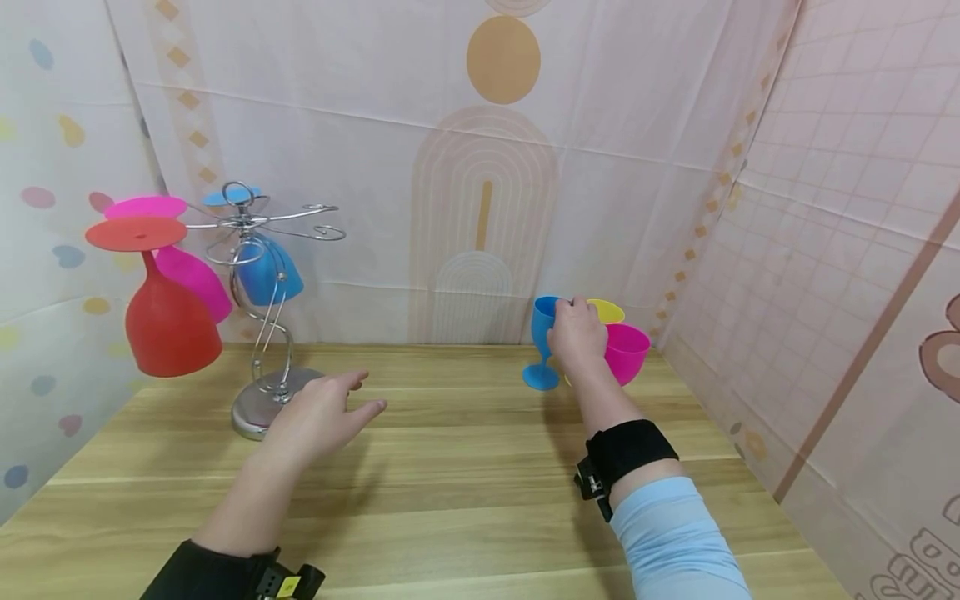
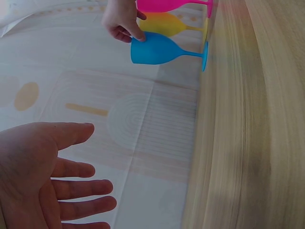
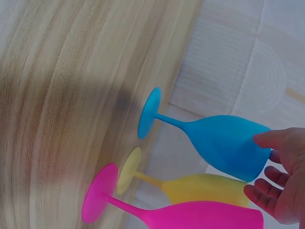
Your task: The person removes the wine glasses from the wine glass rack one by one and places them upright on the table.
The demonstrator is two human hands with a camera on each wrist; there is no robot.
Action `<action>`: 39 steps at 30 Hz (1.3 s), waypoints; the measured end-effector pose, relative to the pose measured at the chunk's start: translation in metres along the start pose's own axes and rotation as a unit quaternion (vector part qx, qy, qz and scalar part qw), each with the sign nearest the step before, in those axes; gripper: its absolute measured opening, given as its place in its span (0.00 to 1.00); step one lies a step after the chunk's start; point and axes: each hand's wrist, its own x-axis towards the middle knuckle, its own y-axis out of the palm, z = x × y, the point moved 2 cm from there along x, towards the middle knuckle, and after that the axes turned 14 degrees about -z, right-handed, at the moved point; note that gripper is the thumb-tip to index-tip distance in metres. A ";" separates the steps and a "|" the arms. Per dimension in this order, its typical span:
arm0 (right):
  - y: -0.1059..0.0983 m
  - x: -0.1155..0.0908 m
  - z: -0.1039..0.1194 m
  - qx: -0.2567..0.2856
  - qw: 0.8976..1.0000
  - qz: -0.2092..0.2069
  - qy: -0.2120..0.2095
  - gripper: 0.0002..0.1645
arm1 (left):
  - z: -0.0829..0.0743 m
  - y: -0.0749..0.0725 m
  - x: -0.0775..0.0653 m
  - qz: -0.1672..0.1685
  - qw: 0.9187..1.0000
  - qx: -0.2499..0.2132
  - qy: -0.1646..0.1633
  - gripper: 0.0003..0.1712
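Observation:
My right hand (image 1: 581, 337) pinches a blue plastic goblet (image 3: 228, 143) near its rim, thumb on the near side of the bowl. The goblet is upright, its foot close over the table. Beside it stand a yellow goblet (image 3: 209, 188) and a pink goblet (image 3: 190, 214), both upright and partly behind my right hand in the head view. My left hand (image 1: 318, 417) holds nothing; its fingers are extended and spread in the left wrist view. It is in front of the base of a chrome stemware rack (image 1: 281, 387).
Upside down from the rack's left and back arms hang a red goblet (image 1: 172, 325), a pink goblet (image 1: 197, 282) and a blue goblet (image 1: 270, 271). Wire loops (image 1: 326, 232) stick out on its right side. Patterned cloth (image 1: 352, 125) walls the wooden table (image 1: 450, 467) at back and sides.

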 end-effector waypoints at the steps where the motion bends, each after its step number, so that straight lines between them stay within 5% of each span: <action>1: -0.001 0.000 0.000 0.003 1.000 -0.001 0.001 0.33 | 0.000 -0.001 0.000 -0.001 1.000 0.000 0.000 0.41; 8: -0.012 -0.007 0.007 0.036 0.999 -0.012 0.013 0.38 | -0.002 -0.006 0.000 -0.021 1.000 0.006 0.011 0.39; 19: -0.025 -0.023 0.022 0.084 0.994 -0.058 -0.037 0.34 | -0.006 -0.017 -0.002 -0.035 0.999 0.002 0.011 0.38; 24: -0.029 -0.031 0.024 0.133 0.990 -0.042 -0.017 0.35 | -0.012 -0.026 -0.002 -0.053 0.998 0.002 0.021 0.35; 39: -0.031 -0.060 0.026 0.274 0.961 -0.015 0.022 0.35 | -0.026 -0.055 -0.013 -0.166 0.984 -0.025 0.064 0.32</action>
